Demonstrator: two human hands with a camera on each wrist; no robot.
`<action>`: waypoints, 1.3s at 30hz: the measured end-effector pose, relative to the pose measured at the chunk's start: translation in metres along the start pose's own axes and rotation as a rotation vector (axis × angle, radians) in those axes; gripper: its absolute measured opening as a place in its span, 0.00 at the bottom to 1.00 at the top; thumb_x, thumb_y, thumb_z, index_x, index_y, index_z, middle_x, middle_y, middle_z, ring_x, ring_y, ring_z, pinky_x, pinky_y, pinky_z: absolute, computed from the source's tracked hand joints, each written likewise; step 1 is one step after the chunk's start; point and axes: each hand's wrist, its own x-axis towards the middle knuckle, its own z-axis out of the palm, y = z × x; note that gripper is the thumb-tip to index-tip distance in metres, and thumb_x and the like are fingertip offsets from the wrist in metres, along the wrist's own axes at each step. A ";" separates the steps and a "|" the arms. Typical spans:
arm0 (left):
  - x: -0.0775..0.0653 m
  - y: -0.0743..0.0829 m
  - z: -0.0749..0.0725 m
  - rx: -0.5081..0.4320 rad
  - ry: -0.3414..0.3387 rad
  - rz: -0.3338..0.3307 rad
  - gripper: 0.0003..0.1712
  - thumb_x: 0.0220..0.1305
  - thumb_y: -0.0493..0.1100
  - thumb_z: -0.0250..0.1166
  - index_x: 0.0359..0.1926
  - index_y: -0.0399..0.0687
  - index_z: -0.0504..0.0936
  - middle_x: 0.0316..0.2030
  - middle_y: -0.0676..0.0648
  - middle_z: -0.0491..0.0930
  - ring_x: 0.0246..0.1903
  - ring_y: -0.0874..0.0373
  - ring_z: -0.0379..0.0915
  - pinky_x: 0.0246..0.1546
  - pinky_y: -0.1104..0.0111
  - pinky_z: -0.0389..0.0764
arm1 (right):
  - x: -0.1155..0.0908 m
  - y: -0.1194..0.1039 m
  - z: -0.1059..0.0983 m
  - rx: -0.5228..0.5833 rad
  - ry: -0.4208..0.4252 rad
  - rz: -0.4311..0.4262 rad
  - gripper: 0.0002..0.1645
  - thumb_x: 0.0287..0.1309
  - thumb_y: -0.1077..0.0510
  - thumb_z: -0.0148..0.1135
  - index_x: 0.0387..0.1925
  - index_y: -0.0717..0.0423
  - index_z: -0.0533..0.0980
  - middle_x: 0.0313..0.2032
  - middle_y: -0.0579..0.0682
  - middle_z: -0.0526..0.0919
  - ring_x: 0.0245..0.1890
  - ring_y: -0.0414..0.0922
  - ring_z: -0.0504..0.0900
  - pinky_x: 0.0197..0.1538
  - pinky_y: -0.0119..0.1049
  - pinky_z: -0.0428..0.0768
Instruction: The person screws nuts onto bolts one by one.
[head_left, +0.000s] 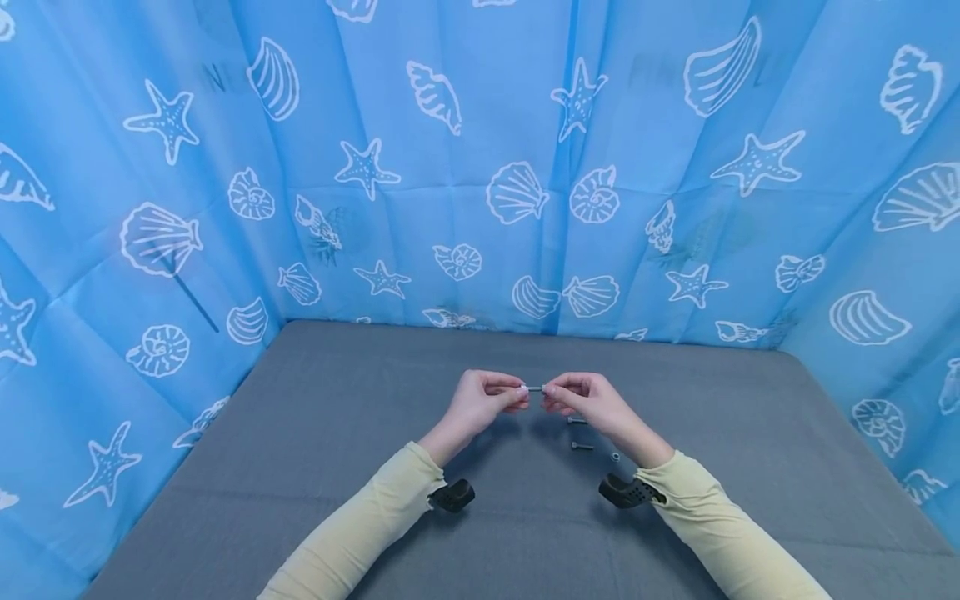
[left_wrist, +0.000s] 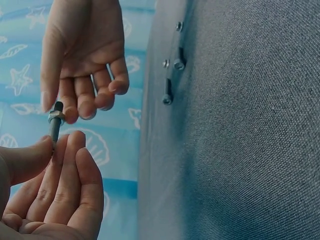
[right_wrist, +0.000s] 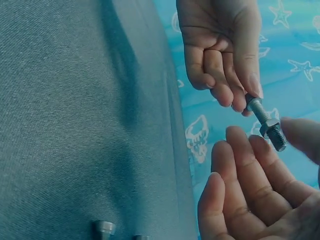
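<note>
My left hand pinches a metal bolt by its head, between thumb and fingers, above the table. A hex nut sits partway along the bolt's thread, and the threaded end sticks out past it. From the other side, my right hand has its thumb and forefinger at the nut, lightly pinching it. Its other fingers are loosely bent below. Two more bolts, a nearer one and a farther one, lie by the right hand. A loose nut rests beside that forearm.
The grey cloth-covered table spreads under both arms. A blue curtain with white shell and starfish prints hangs behind and at the sides. Another loose nut shows in the left wrist view. Dark straps with camera mounts sit at both wrists.
</note>
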 end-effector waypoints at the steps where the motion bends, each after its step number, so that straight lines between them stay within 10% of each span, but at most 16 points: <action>1: 0.000 0.000 0.000 0.000 0.001 0.001 0.10 0.62 0.37 0.66 0.41 0.34 0.84 0.31 0.44 0.85 0.33 0.55 0.84 0.43 0.52 0.82 | 0.000 0.001 0.000 0.003 0.001 0.004 0.23 0.68 0.53 0.57 0.49 0.72 0.73 0.39 0.62 0.84 0.43 0.60 0.81 0.49 0.57 0.79; 39: 0.001 0.003 -0.001 -0.013 -0.021 -0.025 0.11 0.62 0.35 0.66 0.43 0.31 0.83 0.33 0.40 0.85 0.35 0.51 0.84 0.43 0.53 0.82 | 0.001 0.001 0.001 0.043 0.019 -0.025 0.18 0.65 0.60 0.60 0.48 0.71 0.73 0.39 0.63 0.83 0.40 0.52 0.83 0.43 0.48 0.82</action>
